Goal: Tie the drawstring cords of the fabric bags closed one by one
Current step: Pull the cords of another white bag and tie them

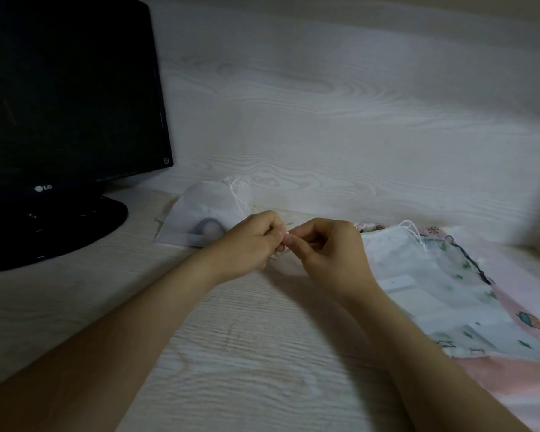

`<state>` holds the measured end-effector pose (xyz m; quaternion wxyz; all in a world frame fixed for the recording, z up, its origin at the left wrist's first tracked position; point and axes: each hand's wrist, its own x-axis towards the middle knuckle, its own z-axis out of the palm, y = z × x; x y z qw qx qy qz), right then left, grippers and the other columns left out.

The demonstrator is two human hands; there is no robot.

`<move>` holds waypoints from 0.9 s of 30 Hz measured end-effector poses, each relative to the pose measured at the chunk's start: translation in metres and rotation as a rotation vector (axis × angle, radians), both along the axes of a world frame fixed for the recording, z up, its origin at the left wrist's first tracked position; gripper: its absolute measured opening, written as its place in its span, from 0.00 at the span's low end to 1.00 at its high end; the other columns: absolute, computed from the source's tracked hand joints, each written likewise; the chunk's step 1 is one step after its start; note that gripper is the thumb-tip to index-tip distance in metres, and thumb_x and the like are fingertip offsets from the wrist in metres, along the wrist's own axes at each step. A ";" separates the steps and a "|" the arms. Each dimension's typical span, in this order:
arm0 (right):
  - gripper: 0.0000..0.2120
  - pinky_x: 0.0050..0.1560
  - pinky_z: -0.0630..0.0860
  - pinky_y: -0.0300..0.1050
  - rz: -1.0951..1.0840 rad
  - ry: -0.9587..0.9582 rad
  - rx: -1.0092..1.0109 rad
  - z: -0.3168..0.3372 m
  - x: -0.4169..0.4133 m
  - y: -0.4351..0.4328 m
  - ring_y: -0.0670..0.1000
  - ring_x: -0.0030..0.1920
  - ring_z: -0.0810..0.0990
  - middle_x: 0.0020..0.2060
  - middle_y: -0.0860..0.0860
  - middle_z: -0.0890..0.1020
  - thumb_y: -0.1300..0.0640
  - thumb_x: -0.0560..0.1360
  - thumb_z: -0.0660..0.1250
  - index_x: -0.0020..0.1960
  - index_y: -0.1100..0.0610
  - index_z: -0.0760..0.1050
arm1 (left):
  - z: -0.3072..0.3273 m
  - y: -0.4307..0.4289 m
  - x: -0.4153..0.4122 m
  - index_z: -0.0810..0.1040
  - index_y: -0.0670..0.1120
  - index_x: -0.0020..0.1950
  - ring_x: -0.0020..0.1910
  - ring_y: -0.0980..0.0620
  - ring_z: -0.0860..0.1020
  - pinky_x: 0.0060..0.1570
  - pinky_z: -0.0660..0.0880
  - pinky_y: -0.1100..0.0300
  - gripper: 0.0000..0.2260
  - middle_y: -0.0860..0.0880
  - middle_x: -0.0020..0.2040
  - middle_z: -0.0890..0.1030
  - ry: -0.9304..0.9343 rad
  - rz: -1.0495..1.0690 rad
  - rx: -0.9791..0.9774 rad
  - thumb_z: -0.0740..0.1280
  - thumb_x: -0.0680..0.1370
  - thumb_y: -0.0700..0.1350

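My left hand [253, 241] and my right hand [328, 247] meet at the middle of the desk, fingertips together, pinching a thin white cord [286, 235] between them. A small pale bag beneath the hands is mostly hidden; only a faint edge [286, 269] shows. Behind my left hand lies a sheer white drawstring bag [200, 213] with a dark round thing inside and its cords gathered at the top. To the right lies another white mesh bag [418, 275] with loose cords at its mouth, holding flat white items.
A black monitor [63, 98] on a round stand [60, 232] fills the left. A pink patterned cloth [518, 310] lies under the right bag. The pale wood-grain desk [247, 353] runs to a matching back wall.
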<state>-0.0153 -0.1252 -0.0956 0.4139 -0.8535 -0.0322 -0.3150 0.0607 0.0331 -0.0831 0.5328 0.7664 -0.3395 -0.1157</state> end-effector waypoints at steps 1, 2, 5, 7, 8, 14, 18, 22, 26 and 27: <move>0.05 0.35 0.72 0.37 0.000 0.010 0.010 0.000 0.000 0.000 0.42 0.31 0.80 0.33 0.44 0.85 0.57 0.77 0.76 0.42 0.54 0.85 | 0.000 0.000 0.000 0.73 0.45 0.49 0.24 0.64 0.71 0.26 0.66 0.70 0.09 0.50 0.41 0.78 -0.001 -0.002 0.001 0.59 0.88 0.43; 0.05 0.34 0.71 0.37 0.001 0.014 0.016 -0.001 0.000 0.000 0.42 0.30 0.78 0.32 0.45 0.85 0.56 0.77 0.76 0.42 0.54 0.85 | 0.002 0.001 -0.001 0.73 0.44 0.49 0.24 0.63 0.71 0.26 0.66 0.70 0.09 0.49 0.41 0.78 0.003 -0.005 -0.004 0.60 0.88 0.43; 0.06 0.33 0.69 0.34 -0.009 0.000 -0.001 -0.001 -0.002 0.004 0.42 0.28 0.76 0.29 0.44 0.82 0.59 0.78 0.73 0.42 0.55 0.81 | 0.004 0.001 -0.002 0.74 0.43 0.49 0.25 0.63 0.72 0.26 0.67 0.70 0.08 0.51 0.36 0.78 0.016 -0.001 -0.032 0.62 0.87 0.43; 0.06 0.32 0.69 0.35 -0.017 -0.012 -0.069 0.000 -0.003 0.007 0.44 0.29 0.76 0.28 0.43 0.80 0.59 0.78 0.69 0.42 0.55 0.77 | 0.005 0.001 -0.003 0.75 0.42 0.49 0.28 0.62 0.74 0.29 0.70 0.68 0.08 0.54 0.32 0.79 0.031 -0.016 -0.048 0.64 0.87 0.44; 0.07 0.32 0.71 0.40 -0.028 -0.009 -0.114 0.000 -0.004 0.008 0.45 0.30 0.76 0.28 0.45 0.79 0.56 0.78 0.68 0.41 0.54 0.76 | 0.005 0.001 -0.003 0.76 0.42 0.49 0.30 0.61 0.76 0.31 0.71 0.67 0.08 0.55 0.31 0.79 0.035 -0.029 -0.051 0.64 0.86 0.44; 0.10 0.35 0.71 0.47 -0.094 0.039 -0.103 0.000 -0.003 0.005 0.45 0.32 0.72 0.28 0.43 0.75 0.52 0.77 0.64 0.39 0.52 0.70 | 0.005 0.002 -0.002 0.78 0.40 0.51 0.32 0.60 0.76 0.33 0.71 0.67 0.07 0.49 0.36 0.81 0.000 -0.107 -0.060 0.65 0.86 0.42; 0.09 0.41 0.77 0.58 -0.054 0.044 0.109 0.004 -0.003 0.009 0.49 0.35 0.75 0.32 0.49 0.77 0.54 0.77 0.64 0.40 0.55 0.72 | 0.005 0.006 0.004 0.83 0.45 0.51 0.35 0.58 0.76 0.38 0.72 0.62 0.07 0.48 0.39 0.82 -0.037 -0.126 -0.047 0.68 0.85 0.45; 0.08 0.45 0.79 0.64 -0.063 0.020 0.204 0.006 -0.005 0.010 0.62 0.42 0.80 0.38 0.59 0.83 0.55 0.76 0.63 0.40 0.56 0.74 | 0.003 0.006 0.006 0.87 0.43 0.53 0.36 0.59 0.80 0.38 0.73 0.68 0.06 0.47 0.39 0.84 -0.064 -0.125 -0.065 0.70 0.84 0.43; 0.07 0.35 0.75 0.48 -0.113 0.028 0.129 0.005 -0.004 0.008 0.47 0.31 0.76 0.32 0.53 0.82 0.57 0.77 0.65 0.40 0.55 0.75 | 0.003 0.006 0.006 0.88 0.46 0.49 0.39 0.55 0.83 0.38 0.75 0.67 0.05 0.45 0.40 0.86 -0.108 -0.100 -0.033 0.72 0.82 0.44; 0.07 0.33 0.72 0.43 -0.114 0.045 0.100 0.005 -0.004 0.008 0.44 0.29 0.74 0.31 0.50 0.82 0.58 0.77 0.65 0.41 0.54 0.75 | 0.003 0.006 0.007 0.87 0.46 0.48 0.37 0.54 0.82 0.37 0.75 0.64 0.05 0.45 0.40 0.86 -0.104 -0.086 -0.018 0.72 0.82 0.44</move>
